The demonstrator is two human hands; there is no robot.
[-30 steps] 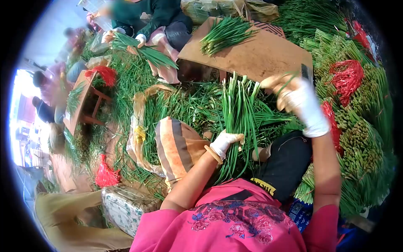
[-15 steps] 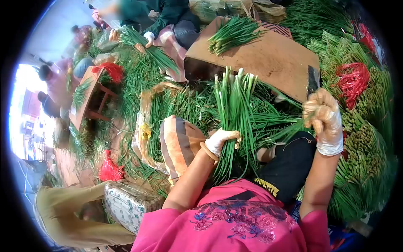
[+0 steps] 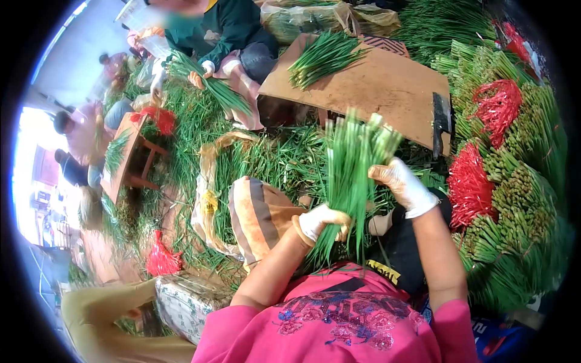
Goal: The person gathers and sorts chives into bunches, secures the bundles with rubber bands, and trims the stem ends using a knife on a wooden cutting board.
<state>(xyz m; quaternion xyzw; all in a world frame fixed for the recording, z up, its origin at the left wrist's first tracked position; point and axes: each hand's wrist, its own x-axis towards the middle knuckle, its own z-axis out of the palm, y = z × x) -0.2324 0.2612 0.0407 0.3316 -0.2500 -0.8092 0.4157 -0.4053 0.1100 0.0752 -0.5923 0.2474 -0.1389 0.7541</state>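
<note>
My left hand (image 3: 327, 222), in a pale glove, is wrapped around the lower part of a bunch of green chives (image 3: 351, 166). The bunch stands upright before my chest, its whitish stem ends up and its leaves hanging down; it is partly blurred. My right hand (image 3: 404, 186), also gloved, has its fingers curled against the right side of the same bunch. An orange-and-grey striped cloth (image 3: 257, 215) lies beside my left forearm.
A low wooden board table (image 3: 375, 91) carries another chive bunch (image 3: 324, 60). Tied bundles (image 3: 520, 199) are stacked at right with red ties (image 3: 469, 187) on them. Loose chives (image 3: 284, 151) cover the floor. A person in dark green (image 3: 233, 30) sits opposite, holding chives.
My right hand has moved left, from out by the table corner to the bunch. The strands stretched towards it are now gathered into the bunch. The view has shifted slightly.
</note>
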